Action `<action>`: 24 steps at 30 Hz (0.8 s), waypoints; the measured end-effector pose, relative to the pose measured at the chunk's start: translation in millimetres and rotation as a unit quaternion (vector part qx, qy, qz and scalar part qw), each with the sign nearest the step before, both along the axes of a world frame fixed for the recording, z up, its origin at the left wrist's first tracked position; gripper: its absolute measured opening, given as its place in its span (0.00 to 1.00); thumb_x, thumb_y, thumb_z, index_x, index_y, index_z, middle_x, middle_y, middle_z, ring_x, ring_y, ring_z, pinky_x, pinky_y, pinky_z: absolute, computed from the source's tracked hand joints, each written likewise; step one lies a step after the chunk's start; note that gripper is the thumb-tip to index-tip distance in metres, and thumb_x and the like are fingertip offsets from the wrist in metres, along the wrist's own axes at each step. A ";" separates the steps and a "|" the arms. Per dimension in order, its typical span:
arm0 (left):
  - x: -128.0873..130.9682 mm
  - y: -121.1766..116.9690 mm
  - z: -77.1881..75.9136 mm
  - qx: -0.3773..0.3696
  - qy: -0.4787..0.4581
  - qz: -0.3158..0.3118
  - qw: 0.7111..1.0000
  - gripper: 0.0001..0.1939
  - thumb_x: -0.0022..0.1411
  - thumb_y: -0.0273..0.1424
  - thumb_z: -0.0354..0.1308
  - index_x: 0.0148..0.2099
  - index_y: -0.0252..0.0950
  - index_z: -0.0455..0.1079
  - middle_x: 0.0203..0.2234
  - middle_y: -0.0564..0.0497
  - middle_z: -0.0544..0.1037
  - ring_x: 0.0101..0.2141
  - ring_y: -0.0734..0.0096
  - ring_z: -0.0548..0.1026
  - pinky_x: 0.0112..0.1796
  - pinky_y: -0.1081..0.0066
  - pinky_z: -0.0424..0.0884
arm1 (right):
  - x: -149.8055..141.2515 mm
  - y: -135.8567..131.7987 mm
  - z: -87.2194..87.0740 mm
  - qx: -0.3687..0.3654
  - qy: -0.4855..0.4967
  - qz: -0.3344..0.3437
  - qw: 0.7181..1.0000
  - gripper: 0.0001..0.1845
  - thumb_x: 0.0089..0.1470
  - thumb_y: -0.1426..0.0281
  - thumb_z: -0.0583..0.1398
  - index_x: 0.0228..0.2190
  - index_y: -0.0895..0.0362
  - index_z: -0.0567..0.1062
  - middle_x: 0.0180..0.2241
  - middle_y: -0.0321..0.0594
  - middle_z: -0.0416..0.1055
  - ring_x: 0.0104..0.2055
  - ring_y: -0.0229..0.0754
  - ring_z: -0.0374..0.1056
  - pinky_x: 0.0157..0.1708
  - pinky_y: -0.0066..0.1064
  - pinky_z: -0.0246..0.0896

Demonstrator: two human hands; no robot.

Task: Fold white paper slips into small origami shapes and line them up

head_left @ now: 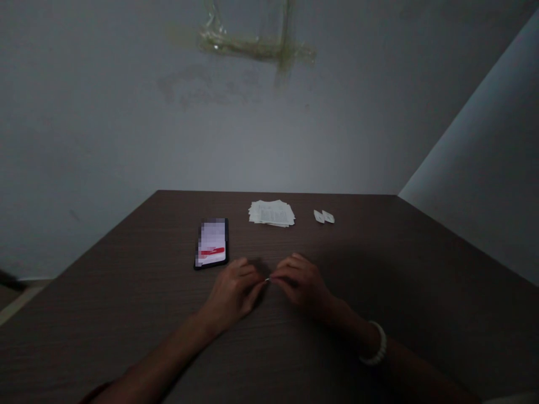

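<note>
At table (135,280), left hand (237,286), right hand (304,283), pinching 1 pale object (267,279)

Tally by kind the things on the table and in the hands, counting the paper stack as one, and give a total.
Phone: 1
Paper stack: 1
Small white pieces: 2
Held whitish object, mostly hidden: 1
Total: 5

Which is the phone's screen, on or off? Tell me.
On: the phone's screen glows pale, with a red mark showing near its bottom.

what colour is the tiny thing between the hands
The tiny thing looks white in the head view.
</note>
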State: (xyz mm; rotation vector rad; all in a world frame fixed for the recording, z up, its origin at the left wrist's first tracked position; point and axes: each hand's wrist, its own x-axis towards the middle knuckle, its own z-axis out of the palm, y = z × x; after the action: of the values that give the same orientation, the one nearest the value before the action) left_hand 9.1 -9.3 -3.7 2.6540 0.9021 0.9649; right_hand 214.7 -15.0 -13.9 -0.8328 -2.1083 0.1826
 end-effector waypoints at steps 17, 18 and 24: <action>-1.1 -1.1 -2.3 -0.001 0.021 -0.014 1.000 0.12 0.65 0.24 0.49 0.34 0.33 0.73 0.26 0.48 0.73 0.30 0.67 0.66 0.30 0.68 0.61 | -1.6 0.3 -3.6 0.017 -0.003 -0.012 1.000 0.05 0.57 0.74 0.59 0.30 0.56 0.74 0.29 0.37 0.73 0.32 0.38 0.66 0.38 0.33 0.59; -1.0 -1.2 -2.5 -0.002 0.019 -0.015 1.000 0.12 0.65 0.24 0.49 0.34 0.33 0.74 0.26 0.48 0.73 0.30 0.67 0.66 0.30 0.68 0.61 | -1.4 0.5 -3.6 0.015 -0.001 -0.011 1.000 0.05 0.57 0.74 0.59 0.30 0.56 0.74 0.29 0.37 0.73 0.32 0.38 0.66 0.37 0.32 0.59; 0.2 -0.5 -1.7 -0.002 -0.014 -0.017 1.000 0.11 0.65 0.24 0.50 0.35 0.33 0.75 0.25 0.49 0.74 0.29 0.68 0.67 0.30 0.69 0.62 | 1.7 1.3 -3.9 -0.002 -0.002 -0.009 1.000 0.04 0.58 0.73 0.58 0.30 0.56 0.72 0.29 0.38 0.72 0.33 0.39 0.66 0.35 0.32 0.59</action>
State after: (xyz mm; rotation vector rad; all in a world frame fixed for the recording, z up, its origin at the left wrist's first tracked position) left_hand 9.3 -9.8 -5.4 2.6359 0.8500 0.9898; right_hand 216.3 -13.6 -17.7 -0.8557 -2.1038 0.1763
